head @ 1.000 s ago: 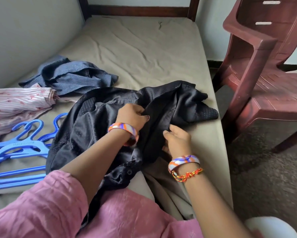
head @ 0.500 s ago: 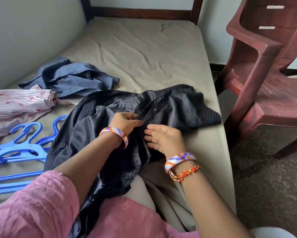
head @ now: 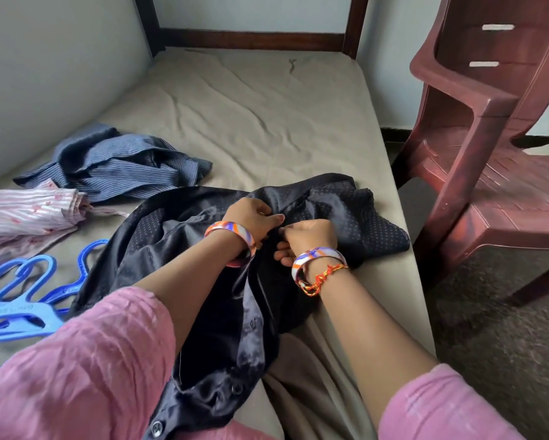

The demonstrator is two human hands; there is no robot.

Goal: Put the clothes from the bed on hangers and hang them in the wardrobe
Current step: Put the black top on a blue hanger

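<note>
Black shirt [head: 178,246] folds hide both hands' [head: 251,217] [head: 309,236] fingertips.

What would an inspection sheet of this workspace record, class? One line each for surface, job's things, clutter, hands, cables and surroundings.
Surface: bed with a wrinkled beige sheet.
Job's things: black shirt crumpled at the near edge; striped blue shirt and pink striped garment heaped at left; blue hangers lying flat.
Clutter: nothing seen.
Hands: left hand and right hand both pinch the black shirt's fabric.
Cables: nothing seen.
Surroundings: maroon plastic chair beside the bed; wardrobe not in view.
</note>
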